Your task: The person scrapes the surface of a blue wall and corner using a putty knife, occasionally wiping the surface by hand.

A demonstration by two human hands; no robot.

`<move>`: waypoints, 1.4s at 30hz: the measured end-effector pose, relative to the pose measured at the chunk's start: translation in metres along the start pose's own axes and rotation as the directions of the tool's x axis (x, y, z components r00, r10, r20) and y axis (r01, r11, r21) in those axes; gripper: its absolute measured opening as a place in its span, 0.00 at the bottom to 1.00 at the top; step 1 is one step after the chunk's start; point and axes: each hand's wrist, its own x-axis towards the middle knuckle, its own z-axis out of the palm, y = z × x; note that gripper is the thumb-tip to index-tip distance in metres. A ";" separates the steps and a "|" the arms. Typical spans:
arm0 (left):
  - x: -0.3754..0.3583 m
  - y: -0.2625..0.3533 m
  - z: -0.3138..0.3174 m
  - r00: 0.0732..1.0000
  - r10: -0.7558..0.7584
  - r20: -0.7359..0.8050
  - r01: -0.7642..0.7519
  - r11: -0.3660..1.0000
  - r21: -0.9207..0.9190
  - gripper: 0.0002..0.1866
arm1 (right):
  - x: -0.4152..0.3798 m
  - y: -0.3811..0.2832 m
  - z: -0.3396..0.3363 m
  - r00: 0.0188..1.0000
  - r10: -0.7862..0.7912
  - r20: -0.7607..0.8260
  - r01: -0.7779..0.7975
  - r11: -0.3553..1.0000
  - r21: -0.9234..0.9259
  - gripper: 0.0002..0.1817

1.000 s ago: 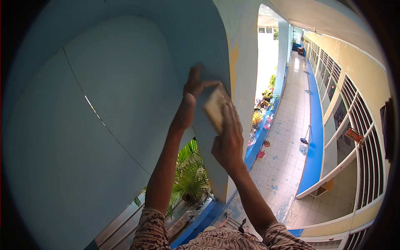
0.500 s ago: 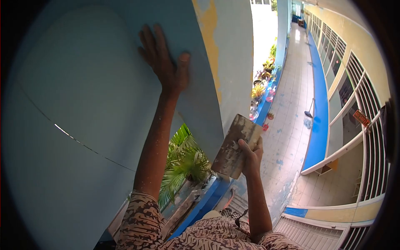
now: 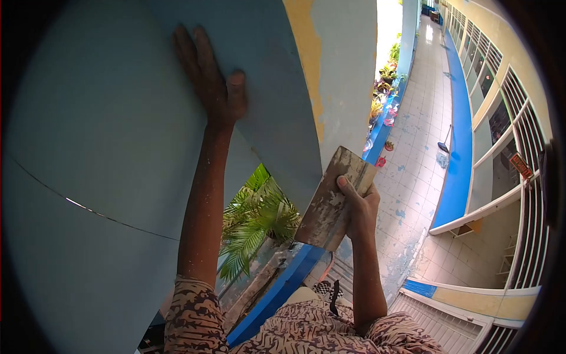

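My left hand [image 3: 213,88] lies against the blue-grey wall [image 3: 106,130], fingers stretched upward and thumb out to the side. It holds nothing. My right hand [image 3: 362,212] grips a flat rectangular putty scraper [image 3: 324,203], thumb on its face and fingers behind it. Pale dried smears cover the scraper, and a ridge runs lengthwise along it. Its upper left side overlaps the wall's lower corner in this view. Beside it rises a pale column face [image 3: 345,76] with a patchy yellow strip [image 3: 309,53] along its edge.
Green palm fronds [image 3: 259,206] show below the wall, above a blue ledge [image 3: 295,283]. A tiled corridor [image 3: 421,135] runs away at right, with potted plants [image 3: 383,94] along one side and barred windows [image 3: 513,100] on the other. A long-handled broom [image 3: 445,144] stands there.
My left hand has shifted left and slightly up in view, still flat against the wall. The scraper has risen slightly with my right hand, and the whole view has turned a little.
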 end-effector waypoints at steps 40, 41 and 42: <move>-0.001 0.001 -0.002 1.000 0.005 -0.005 -0.005 1.000 0.004 0.46 | 0.026 -0.033 0.017 0.936 -0.327 0.132 0.349 0.912 -0.214 0.29; -0.001 0.000 -0.001 1.000 0.009 -0.010 -0.009 1.000 0.003 0.46 | 0.030 -0.031 0.012 0.934 -0.332 0.133 0.354 0.911 -0.212 0.29; -0.002 0.001 -0.002 1.000 -0.001 -0.011 0.001 1.000 0.001 0.46 | 0.035 -0.025 0.003 0.933 -0.327 0.147 0.354 0.906 -0.234 0.29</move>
